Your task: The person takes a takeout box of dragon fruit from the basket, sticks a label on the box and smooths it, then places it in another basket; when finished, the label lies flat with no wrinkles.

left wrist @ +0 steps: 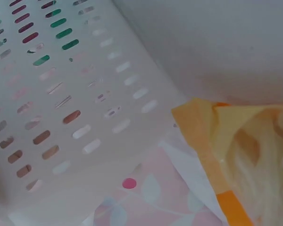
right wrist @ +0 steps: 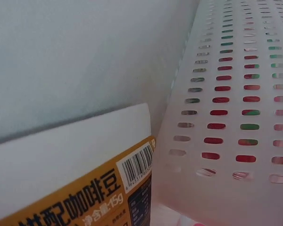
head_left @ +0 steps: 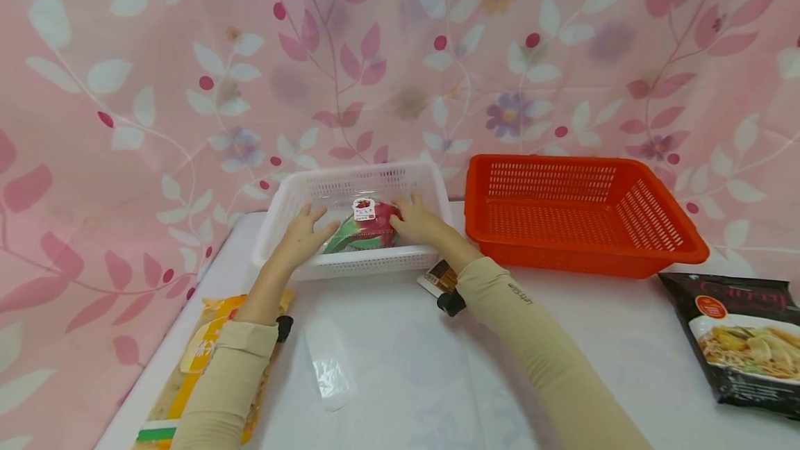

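Observation:
A white perforated basket (head_left: 350, 264) stands at the back of the table, holding a clear-wrapped red and green package (head_left: 375, 226) with a white label on top. My left hand (head_left: 303, 236) reaches over the basket's left side, fingers spread and thumb towards the package. On the other side my right hand (head_left: 425, 225) reaches in over the front rim, its fingertips right at the package's red end. Both wrist views show the basket's slotted wall, with red and green visible through the slots; neither shows the hands.
An orange-red basket (head_left: 581, 259) stands to the right. Under the right forearm lies a small brown and white packet (right wrist: 89, 200). A yellow noodle bag (head_left: 187, 367) lies under the left forearm, a black noodle bag (head_left: 744, 346) at far right, and a clear strip (head_left: 330, 373) in front.

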`<state>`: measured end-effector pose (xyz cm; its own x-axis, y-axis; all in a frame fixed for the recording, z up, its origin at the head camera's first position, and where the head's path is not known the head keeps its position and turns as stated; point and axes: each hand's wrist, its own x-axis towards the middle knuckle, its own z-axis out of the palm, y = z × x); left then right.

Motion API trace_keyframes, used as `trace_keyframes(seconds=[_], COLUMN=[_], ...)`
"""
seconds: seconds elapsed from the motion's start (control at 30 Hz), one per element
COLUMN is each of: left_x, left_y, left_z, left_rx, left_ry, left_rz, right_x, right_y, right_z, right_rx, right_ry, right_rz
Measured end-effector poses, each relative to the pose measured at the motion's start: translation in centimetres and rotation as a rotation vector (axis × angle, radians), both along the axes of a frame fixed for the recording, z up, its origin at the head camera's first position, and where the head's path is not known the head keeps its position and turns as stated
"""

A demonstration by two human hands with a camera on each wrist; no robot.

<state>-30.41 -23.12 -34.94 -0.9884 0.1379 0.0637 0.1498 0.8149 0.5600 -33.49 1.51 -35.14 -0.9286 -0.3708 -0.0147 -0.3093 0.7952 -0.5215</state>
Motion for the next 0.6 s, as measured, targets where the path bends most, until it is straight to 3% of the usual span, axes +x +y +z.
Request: trace_keyframes(seconds=[0.2,0.6], left_x=[-0.13,-0.24], left_y=[0.03,-0.2], left_z=[0.12,0.29], left_rx=[0.004,0.031], left_ry=[-0.049,-0.13], left_rz=[-0.018,-0.04], right_x=[0.05,0.13], right_y=[-0.26,-0.34], right_z=[-0.18,-0.09], right_rx=[0.07,0.074], right_ry=[-0.056,-0.017], right_rz=[0.019,0.036])
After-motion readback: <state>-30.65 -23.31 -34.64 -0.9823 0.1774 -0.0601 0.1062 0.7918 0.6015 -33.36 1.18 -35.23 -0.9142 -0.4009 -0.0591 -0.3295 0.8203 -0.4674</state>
